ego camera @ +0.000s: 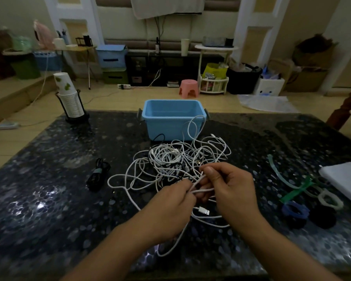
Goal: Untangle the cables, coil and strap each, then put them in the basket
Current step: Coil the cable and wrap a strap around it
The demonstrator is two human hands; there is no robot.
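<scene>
- Dark speckled stone-look table top [59, 199]: glossy, throws back patches of light.
- Light blue rectangular plastic basket [171, 126]: smooth, matt walls.
- Tangle of thin white cables [170, 161]: smooth rubbery-looking sheath, slight sheen.
- White USB plug with metal tip [204, 210]: tip looks shiny.
- Coiled black cable bundle [97, 175]: matt.
- Stack of white paper cups [70, 102]: matt paper, ribbed rims.
- Green flat straps [296, 191]: dull, possibly cloth-like.

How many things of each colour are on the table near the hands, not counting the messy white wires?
Light blue: 1, the basket
Black: 2, the strapped cable bundle and a black ring
Dark blue: 1, a ring
Green: 1, a strap
Pale see-through: 1, a long strap
White: 1, a cup stack
Total: 7
</scene>
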